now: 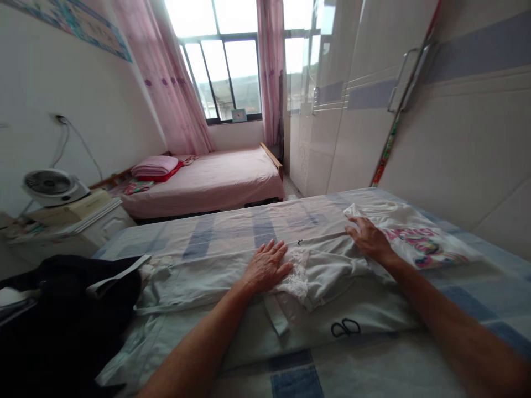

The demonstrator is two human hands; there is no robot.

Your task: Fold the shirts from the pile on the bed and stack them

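Note:
A pale grey-green garment (327,293) is spread across the bed, one part folded over the rest. It has a white lace panel (305,276), a loose strap and a black looped mark near its lower edge. My left hand (267,266) lies flat on the cloth beside the lace, fingers stretched out and holding nothing. Over at the garment's far right end, my right hand (368,239) rests with its fingers apart and slightly bent. Just beyond it is a white T-shirt (448,246) with a colourful print, partly hidden behind the right hand and forearm.
Dark clothing (62,326) is heaped at the left. Beneath everything runs a blue-and-white checked bedsheet (215,235). A second bed (232,174) with pink bedding stands under the window. A small fan (52,185) sits at the left; a tall wardrobe (365,105) lines the right.

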